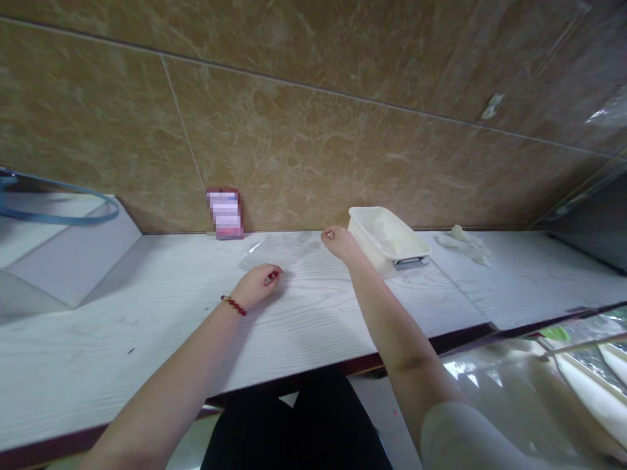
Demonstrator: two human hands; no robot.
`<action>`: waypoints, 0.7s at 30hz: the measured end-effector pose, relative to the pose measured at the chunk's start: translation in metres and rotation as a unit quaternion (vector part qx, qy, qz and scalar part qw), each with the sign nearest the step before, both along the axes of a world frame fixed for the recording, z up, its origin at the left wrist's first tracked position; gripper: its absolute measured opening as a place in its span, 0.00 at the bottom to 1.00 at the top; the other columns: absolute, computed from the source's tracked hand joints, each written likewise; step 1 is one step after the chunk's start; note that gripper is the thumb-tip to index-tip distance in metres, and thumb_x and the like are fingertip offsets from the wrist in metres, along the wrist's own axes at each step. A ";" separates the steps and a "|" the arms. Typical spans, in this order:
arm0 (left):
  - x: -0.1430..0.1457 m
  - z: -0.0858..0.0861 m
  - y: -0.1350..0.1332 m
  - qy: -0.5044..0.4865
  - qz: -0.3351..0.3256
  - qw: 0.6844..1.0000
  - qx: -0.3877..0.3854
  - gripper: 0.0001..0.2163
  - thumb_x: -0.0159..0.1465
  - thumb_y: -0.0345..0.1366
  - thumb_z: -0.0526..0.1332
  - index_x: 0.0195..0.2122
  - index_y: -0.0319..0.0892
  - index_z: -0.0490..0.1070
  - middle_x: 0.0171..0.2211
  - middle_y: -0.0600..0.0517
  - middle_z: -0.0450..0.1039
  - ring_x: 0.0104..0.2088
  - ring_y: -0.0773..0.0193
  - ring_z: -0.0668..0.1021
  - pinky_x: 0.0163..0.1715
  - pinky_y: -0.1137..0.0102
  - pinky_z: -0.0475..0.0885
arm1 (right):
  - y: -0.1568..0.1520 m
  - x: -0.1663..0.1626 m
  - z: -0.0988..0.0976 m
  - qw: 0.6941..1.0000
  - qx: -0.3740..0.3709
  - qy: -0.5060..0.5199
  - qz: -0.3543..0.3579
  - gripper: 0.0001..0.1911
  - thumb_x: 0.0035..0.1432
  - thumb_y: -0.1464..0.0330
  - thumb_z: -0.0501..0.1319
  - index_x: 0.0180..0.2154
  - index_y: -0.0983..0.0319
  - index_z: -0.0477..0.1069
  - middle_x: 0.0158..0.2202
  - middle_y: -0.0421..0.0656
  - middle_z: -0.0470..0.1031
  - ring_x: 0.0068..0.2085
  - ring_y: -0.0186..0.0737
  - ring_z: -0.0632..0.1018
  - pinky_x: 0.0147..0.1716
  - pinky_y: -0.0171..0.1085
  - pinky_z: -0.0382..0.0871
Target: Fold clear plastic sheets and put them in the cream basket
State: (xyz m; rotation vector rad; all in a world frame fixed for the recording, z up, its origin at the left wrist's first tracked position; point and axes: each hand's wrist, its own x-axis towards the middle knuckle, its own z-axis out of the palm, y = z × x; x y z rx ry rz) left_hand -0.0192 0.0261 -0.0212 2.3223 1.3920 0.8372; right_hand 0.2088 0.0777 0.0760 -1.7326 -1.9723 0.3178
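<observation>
Left hand (255,286): fingers curled in, seems to pinch a small red piece (271,277) between thumb and fingers, low over the tabletop (308,320). Too small to say what it is. Right hand (340,243): fingers folded, tips together; pale spot at the tips, can't tell if a held bit or just a fingertip. It's by the near left side of the bin (373,247).

Clear bag (281,248) lies flat on the tabletop between the hands, toward the wall (294,170); left hand at its near edge, contact unclear.

Handling, judged by look: red piece likely light and stiff, easy to drop; fingertip pinch on its sides. Bag likely very light, limp, slippery; take by an edge or corner.

Direction: red piece's long axis slants, far end to the right, near end to the left; no clear front. Bag's long axis runs roughly left-right along the wall; which end is its mouth, can't tell.

Bin stands upright, grey handle (411,263) toward near right. Crumpled wad (463,245) right of it.
</observation>
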 end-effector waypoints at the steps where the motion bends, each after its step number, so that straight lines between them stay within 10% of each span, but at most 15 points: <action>1: -0.007 0.001 0.001 0.012 0.006 1.000 0.006 0.12 0.56 0.37 0.51 0.36 0.42 0.71 0.35 0.48 0.73 0.34 0.61 0.74 0.38 0.66 0.68 | 0.001 -0.003 -0.008 1.000 -0.005 0.007 0.004 0.08 0.51 0.68 0.53 0.31 0.60 0.71 0.28 0.42 0.73 0.31 0.37 0.73 0.31 0.32 0.63; 12: -0.042 -0.011 0.022 0.080 -0.034 0.995 -0.047 0.25 0.50 0.50 0.59 0.47 0.42 0.69 0.49 0.45 0.69 0.52 0.56 0.68 0.53 0.64 0.58 | 0.014 -0.033 -0.088 0.984 0.046 0.135 0.103 0.08 0.52 0.67 0.53 0.31 0.60 0.68 0.27 0.40 0.72 0.26 0.32 0.71 0.29 0.31 0.64; 21: -0.038 -0.024 0.033 0.076 -0.013 0.996 -0.033 0.16 0.54 0.50 0.57 0.39 0.50 0.74 0.49 0.51 0.70 0.51 0.59 0.68 0.53 0.63 0.58 | 0.028 -0.037 -0.119 0.973 0.047 0.206 0.094 0.06 0.50 0.68 0.53 0.29 0.60 0.67 0.25 0.38 0.71 0.27 0.32 0.71 0.28 0.31 0.65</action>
